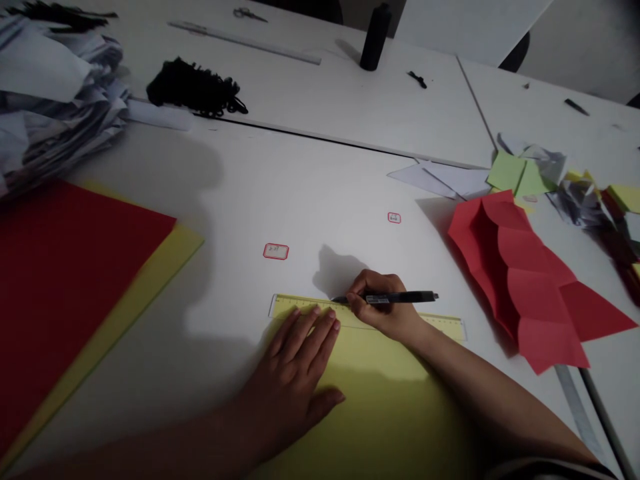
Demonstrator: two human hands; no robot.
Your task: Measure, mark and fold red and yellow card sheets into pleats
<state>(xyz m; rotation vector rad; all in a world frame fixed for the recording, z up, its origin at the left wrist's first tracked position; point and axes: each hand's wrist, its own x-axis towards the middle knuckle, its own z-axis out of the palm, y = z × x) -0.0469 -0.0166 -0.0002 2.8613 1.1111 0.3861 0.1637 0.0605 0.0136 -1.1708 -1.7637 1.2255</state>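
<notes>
A yellow sheet of paper [380, 407] lies in front of me on the white table. Along its far edge rests a clear ruler [445, 325]. My left hand [295, 363] is flat, its fingertips pressing on the ruler's left half and its palm on the sheet. In my right hand [385, 310] is a black pen [405, 297], pinched between thumb and fingers. The pen's tip meets the ruler's far edge, just right of my left fingertips. My right hand covers part of the ruler's middle.
Red and yellow sheets [90, 260] lie at the left, below a heap of white paper [55, 100]. A folded red paper piece [535, 287] stands at the right near paper scraps [520, 175]. Farther back are black cords [193, 88], a black bottle [376, 37] and scissors [250, 14].
</notes>
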